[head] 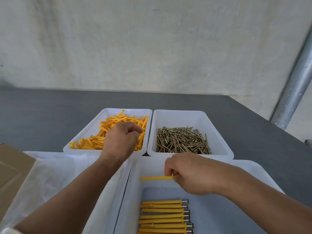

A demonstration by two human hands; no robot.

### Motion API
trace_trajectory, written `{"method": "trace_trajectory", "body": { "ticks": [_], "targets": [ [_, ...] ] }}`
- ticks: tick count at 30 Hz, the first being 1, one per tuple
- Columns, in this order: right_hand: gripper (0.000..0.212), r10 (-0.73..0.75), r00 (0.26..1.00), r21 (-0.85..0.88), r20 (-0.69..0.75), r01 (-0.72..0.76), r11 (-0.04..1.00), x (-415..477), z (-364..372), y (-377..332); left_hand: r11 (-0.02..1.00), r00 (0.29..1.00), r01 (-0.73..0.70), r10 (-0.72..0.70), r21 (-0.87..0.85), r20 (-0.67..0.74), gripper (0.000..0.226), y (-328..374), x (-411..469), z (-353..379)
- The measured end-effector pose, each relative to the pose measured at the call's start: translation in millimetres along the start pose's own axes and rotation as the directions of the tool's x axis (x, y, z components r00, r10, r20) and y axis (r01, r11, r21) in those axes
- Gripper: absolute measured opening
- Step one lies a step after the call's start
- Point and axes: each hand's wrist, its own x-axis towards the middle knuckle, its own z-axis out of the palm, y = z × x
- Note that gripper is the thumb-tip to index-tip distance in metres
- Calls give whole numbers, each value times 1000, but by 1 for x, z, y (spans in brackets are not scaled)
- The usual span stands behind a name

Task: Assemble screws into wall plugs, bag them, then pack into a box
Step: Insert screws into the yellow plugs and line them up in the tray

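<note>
A dark grey table stands against a pale wall, and four white plastic trays sit close together on it. The far-left tray holds a loose heap of orange plastic wall plugs. Just beside it, the far-right tray holds a tangled pile of brass-coloured screws.

The person's left hand reaches into the far-left tray, knuckles up, with its fingers curled down among the orange plugs. From here I cannot tell whether it has hold of one.

The right hand hovers over the far end of the near-right tray. Its thumb and fingertips pinch the right end of a single yellow wall plug, which lies level and points to the left.

At the near end of that same tray lies a neat row of assembled yellow plugs, side by side, each with a screw head sticking out at its right end.

The near-left tray holds crumpled clear plastic bags, and the left forearm crosses above it. A brown cardboard box sits at the left edge, touching that tray. A grey metal pipe slants up the wall on the right.
</note>
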Motion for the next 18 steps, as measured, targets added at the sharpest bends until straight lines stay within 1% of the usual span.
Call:
{"method": "trace_trajectory", "body": {
  "ticks": [3, 7, 9, 13, 15, 18],
  "targets": [
    [32, 54, 991, -41, 120, -49, 998, -1, 3, -2, 992, 998, 27, -20, 122, -57, 32, -6, 4, -3],
    [30, 57, 980, -88, 192, -40, 995, 1, 11, -4, 946, 997, 68, -54, 317, -53, 27, -19, 9, -4],
    [29, 62, 974, -102, 219, -40, 994, 3, 15, -4, 900, 996, 91, -86, 426, -30, 25, -24, 10, -4],
    [33, 91, 966, -106, 242, -67, 992, 4, 19, -4, 805, 983, 110, -175, 582, 56, 36, -30, 9, 0],
    [32, 99, 966, -115, 237, -73, 991, 5, 22, -4, 774, 978, 90, -188, 626, 92, 38, -31, 7, 1],
    [29, 99, 964, -127, 246, -70, 989, 5, 25, -5, 759, 969, 49, -194, 650, 154, 38, -32, 6, 2]
  ]
}}
